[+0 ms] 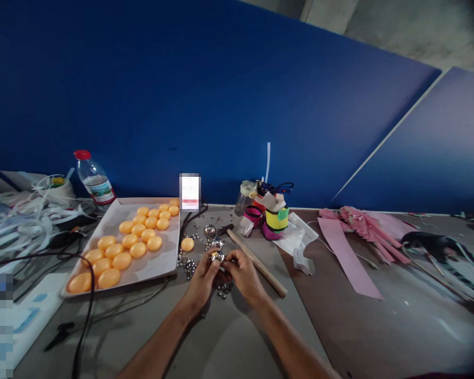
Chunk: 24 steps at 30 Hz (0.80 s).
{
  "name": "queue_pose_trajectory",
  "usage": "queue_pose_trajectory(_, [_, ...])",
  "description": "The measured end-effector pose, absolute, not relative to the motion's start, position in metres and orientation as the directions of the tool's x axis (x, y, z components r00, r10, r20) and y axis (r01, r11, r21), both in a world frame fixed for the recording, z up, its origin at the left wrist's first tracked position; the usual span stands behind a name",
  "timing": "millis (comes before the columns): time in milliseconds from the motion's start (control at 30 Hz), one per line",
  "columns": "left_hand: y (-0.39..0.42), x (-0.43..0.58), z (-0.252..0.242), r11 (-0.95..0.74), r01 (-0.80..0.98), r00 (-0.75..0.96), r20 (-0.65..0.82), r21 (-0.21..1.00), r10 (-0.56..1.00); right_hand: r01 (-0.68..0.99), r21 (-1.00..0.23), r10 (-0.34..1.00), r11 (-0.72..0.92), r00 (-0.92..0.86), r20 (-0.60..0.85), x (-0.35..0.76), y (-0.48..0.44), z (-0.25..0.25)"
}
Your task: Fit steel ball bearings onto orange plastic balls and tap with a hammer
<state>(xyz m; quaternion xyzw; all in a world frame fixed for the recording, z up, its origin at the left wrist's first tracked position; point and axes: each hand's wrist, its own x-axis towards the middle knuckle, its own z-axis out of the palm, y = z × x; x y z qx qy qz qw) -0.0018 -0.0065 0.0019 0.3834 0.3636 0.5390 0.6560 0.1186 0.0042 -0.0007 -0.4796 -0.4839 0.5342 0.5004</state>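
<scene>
Both of my hands meet over the grey table, closed around a small shiny silver domed piece (217, 256) with a bit of yellow-orange on it. My left hand (203, 276) grips it from the left, thumb on top. My right hand (242, 271) has its fingertips pinched at the right side of the piece; they partly hide it. Small silver beads (187, 266) lie loose by my left hand. Beyond my hands sits another silver dome (210, 230). A single orange ball (187, 244) rests beside the beads. Along my right hand lies a wooden stick (260, 265).
At the left, a white tray (169, 263) holds rows of orange balls, with a water bottle (97, 181) behind it. Black cables (90, 310) cross the table's left side. A glass jar (245, 199), yellow container (276, 221) and pink strips (349, 258) stand or lie rightward.
</scene>
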Motion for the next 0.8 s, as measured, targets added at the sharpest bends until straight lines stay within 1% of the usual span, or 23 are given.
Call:
queue_pose_trajectory(67, [-0.007,-0.002,0.003,0.137,-0.445,0.158,-0.073,0.885,0.985,-0.065,-0.997,0.998,-0.028,-0.055,-0.024,0.12,0.005,0.001])
queue_pose_trajectory(167, [-0.005,-0.007,0.005,0.154,-0.517,0.158,-0.083,0.842,0.984,-0.069,-0.997,0.991,-0.033,-0.134,-0.024,0.134,0.01,0.003])
queue_pose_trajectory(200, [-0.003,-0.01,0.006,0.162,-0.545,0.16,-0.087,0.822,0.983,-0.036,-0.999,0.991,-0.016,-0.133,-0.012,0.142,0.012,0.003])
queue_pose_trajectory(233, [-0.002,-0.013,0.006,0.161,-0.581,0.142,-0.096,0.797,0.985,0.04,-0.999,0.991,0.002,-0.134,-0.003,0.151,0.015,0.002])
queue_pose_trajectory(267, [0.0,-0.015,0.006,0.171,-0.616,0.139,-0.108,0.769,0.984,0.151,-0.988,0.985,0.019,-0.172,-0.007,0.16,0.018,0.001])
queue_pose_trajectory(333, [0.003,-0.021,0.006,0.167,-0.665,0.117,-0.12,0.728,0.986,0.363,-0.929,0.967,0.067,-0.255,-0.029,0.176,0.022,-0.001])
queue_pose_trajectory(367, [0.005,-0.022,0.006,0.169,-0.682,0.119,-0.12,0.711,0.986,0.439,-0.894,0.947,0.091,-0.315,-0.059,0.182,0.023,-0.001])
queue_pose_trajectory(433, [0.006,-0.024,0.005,0.17,-0.702,0.128,-0.113,0.692,0.985,0.561,-0.819,0.898,0.118,-0.413,-0.153,0.187,0.023,0.0])
queue_pose_trajectory(500, [0.006,-0.023,0.004,0.178,-0.705,0.136,-0.116,0.687,0.984,0.644,-0.746,0.867,0.171,-0.458,-0.197,0.184,0.019,0.005])
queue_pose_trajectory(600, [0.005,-0.021,0.004,0.185,-0.696,0.131,-0.131,0.694,0.983,0.719,-0.641,0.864,0.269,-0.475,-0.17,0.171,0.011,0.014])
queue_pose_trajectory(667, [0.004,-0.02,0.004,0.182,-0.69,0.131,-0.126,0.701,0.983,0.751,-0.594,0.878,0.287,-0.454,-0.15,0.163,0.008,0.017])
queue_pose_trajectory(733, [0.003,-0.02,0.005,0.18,-0.686,0.135,-0.121,0.705,0.984,0.759,-0.581,0.889,0.292,-0.439,-0.126,0.159,0.006,0.017])
queue_pose_trajectory(800, [0.003,-0.02,0.005,0.186,-0.684,0.141,-0.122,0.706,0.982,0.742,-0.594,0.897,0.311,-0.435,-0.074,0.159,0.006,0.016])
